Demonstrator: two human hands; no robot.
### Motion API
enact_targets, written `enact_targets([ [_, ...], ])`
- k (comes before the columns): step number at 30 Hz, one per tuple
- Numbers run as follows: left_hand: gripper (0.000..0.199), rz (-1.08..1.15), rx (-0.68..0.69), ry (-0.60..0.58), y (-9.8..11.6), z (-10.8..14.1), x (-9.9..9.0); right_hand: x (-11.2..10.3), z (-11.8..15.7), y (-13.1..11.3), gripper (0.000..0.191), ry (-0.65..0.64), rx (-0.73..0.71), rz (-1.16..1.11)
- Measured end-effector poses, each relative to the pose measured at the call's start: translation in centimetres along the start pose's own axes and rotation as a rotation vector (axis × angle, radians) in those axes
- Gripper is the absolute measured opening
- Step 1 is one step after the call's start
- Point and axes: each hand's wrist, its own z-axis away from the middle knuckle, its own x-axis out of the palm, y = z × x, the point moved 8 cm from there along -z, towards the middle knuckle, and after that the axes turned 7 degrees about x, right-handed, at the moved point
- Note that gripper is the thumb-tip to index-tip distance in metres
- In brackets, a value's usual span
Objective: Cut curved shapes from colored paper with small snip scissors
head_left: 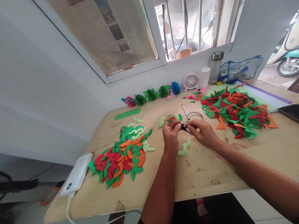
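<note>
Near the middle of the table, both hands are closed on one small black object with a shiny metal part (183,125); its exact kind I cannot make out. My left hand (171,132) pinches it from the left, between thumb and fingers. From the other side, the thumb and fingertips of my right hand (202,131) grip it. Pale green cut paper pieces (161,121) lie just left of the hands, and a curved pale green paper piece (184,149) lies below them. Green paper (179,117) shows partly behind the fingers.
A pile of curved paper cutouts (121,158) lies left, a heap of paper scraps (238,109) right. A white pen (185,112) and a ring (195,116) lie behind my hands. Paper ornaments (150,94), a fan (191,81) and a glass bottle (215,68) line the wall. A power bank (78,172) sits front left.
</note>
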Motion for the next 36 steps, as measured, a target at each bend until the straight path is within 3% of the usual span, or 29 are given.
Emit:
enact_targets([
  [7, 0.044, -0.009, 0.001, -0.01, 0.3, -0.1, 0.0, 0.5, 0.0, 0.5, 0.019, -0.078, 0.077, -0.059],
  [36, 0.044, -0.006, 0.004, -0.018, 0.3, -0.1, -0.1, 1.7, 0.1, 1.2, 0.019, -0.182, 0.119, -0.038],
])
